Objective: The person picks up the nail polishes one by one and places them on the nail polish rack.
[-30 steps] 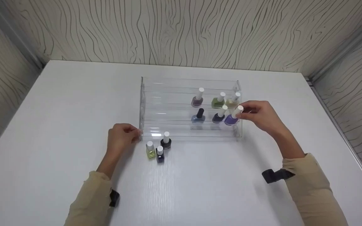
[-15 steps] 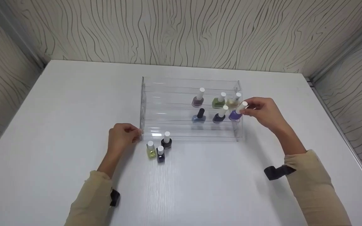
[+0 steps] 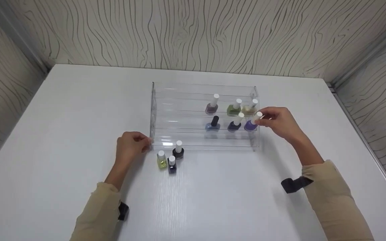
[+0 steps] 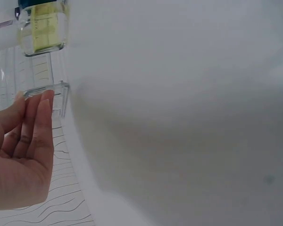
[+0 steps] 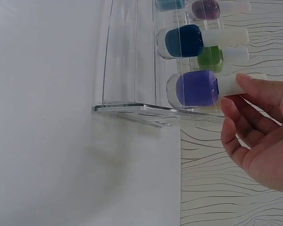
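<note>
My right hand [image 3: 278,123] pinches the white cap of a purple nail polish bottle [image 5: 196,89] between thumb and fingers. The bottle stands at the right end of a middle tier of a clear acrylic rack [image 3: 186,147]. Beside it are a dark blue-teal bottle [image 5: 184,41] and a light blue bottle [image 3: 212,126] with a black cap. One tier higher stand a mauve bottle [image 3: 211,108], a green one [image 3: 234,109] and a pale yellowish one [image 3: 248,109]. At the rack's front left corner, my left hand [image 4: 26,141] pinches the side panel's edge.
In front of the rack's left part, on the white table [image 3: 219,197], stand a yellow bottle [image 3: 162,163], a dark bottle [image 3: 172,167] and a black bottle [image 3: 178,153]. A wood-grain patterned wall [image 3: 186,33] rises behind the table.
The purple bottle was lifted up and to the right, then lowered to the tier's right end, my right hand holding its cap throughout. My left hand stays at the rack's corner.
</note>
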The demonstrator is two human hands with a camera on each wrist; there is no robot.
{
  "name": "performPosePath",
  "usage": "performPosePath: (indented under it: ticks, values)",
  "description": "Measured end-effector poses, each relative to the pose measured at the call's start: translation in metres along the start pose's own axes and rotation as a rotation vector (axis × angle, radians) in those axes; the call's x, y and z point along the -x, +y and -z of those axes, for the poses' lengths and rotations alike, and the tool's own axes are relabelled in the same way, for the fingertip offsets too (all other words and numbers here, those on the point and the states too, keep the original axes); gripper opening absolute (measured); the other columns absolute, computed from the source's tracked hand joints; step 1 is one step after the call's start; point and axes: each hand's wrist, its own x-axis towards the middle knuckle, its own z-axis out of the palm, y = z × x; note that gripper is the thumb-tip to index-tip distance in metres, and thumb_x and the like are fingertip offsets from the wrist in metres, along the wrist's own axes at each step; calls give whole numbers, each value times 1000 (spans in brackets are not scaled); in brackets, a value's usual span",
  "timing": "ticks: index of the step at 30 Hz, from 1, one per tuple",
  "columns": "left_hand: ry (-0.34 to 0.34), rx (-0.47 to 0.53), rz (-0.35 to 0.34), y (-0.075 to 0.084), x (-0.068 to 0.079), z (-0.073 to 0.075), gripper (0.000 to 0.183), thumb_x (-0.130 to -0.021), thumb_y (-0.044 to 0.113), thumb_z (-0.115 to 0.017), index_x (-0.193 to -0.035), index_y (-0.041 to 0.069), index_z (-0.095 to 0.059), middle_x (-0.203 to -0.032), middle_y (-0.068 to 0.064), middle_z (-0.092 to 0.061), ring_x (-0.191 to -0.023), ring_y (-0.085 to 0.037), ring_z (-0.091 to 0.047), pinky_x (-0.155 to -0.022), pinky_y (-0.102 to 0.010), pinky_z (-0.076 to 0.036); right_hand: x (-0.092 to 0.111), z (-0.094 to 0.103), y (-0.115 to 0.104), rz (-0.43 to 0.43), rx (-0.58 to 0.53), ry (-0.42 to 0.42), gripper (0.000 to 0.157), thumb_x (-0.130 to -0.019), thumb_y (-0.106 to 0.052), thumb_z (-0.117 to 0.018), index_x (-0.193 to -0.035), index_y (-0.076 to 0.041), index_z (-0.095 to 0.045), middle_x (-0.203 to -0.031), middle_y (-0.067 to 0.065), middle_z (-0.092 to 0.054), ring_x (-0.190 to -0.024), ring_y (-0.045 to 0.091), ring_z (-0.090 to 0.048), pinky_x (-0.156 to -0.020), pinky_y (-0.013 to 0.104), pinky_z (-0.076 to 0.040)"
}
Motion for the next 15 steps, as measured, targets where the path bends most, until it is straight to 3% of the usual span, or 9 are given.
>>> performPosePath:
  ticks: [15]
  values:
    - [3,30,-34,-1,0,0,8,-81,3,-66,-76,-3,-68,-67,-8,-64,-57,-14,-60,-52,-21,-47,-1,-4,9,7,3,0,23,-82,-6,-66,-101,6,-64,-87,13,-62,-73,10,-56,-61,20,-46]
